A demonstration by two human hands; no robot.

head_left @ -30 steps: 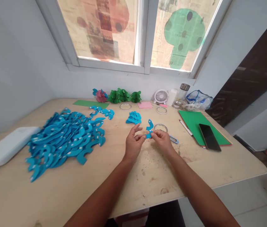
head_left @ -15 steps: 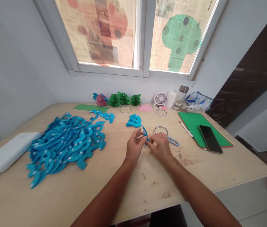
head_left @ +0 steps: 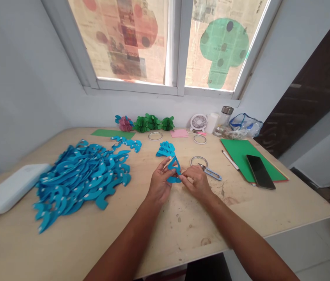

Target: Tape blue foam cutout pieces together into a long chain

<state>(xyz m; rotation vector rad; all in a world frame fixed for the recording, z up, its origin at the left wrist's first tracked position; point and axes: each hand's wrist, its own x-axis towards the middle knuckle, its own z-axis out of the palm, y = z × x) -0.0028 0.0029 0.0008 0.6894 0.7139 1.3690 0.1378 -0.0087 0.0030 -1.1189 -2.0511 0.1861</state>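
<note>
A curved blue paper cutout [head_left: 174, 179] is held up over the middle of the table, its outline spread so that a gap shows inside. My left hand [head_left: 160, 179] is closed on its left side. My right hand [head_left: 196, 179] pinches its right edge between thumb and fingers. Just beyond lies a small stack of blue cutouts [head_left: 165, 149]. At the left spreads a large heap of blue cutouts [head_left: 86, 177], many bearing small white squares. Thread snips [head_left: 212, 173] with a light blue handle lie beside my right hand, near a metal ring [head_left: 199, 160].
A white device [head_left: 14, 189] lies left of the heap. On the right are a green sheet [head_left: 235, 150], a black phone [head_left: 260, 171] and a white pen [head_left: 229, 160]. Along the wall stand green paper ornaments [head_left: 153, 122], a small fan [head_left: 198, 122] and a glass bottle [head_left: 224, 119].
The blue cutout has turned from nearly edge-on to facing me and opened out. My left hand has shifted slightly left; my right hand stays almost in place.
</note>
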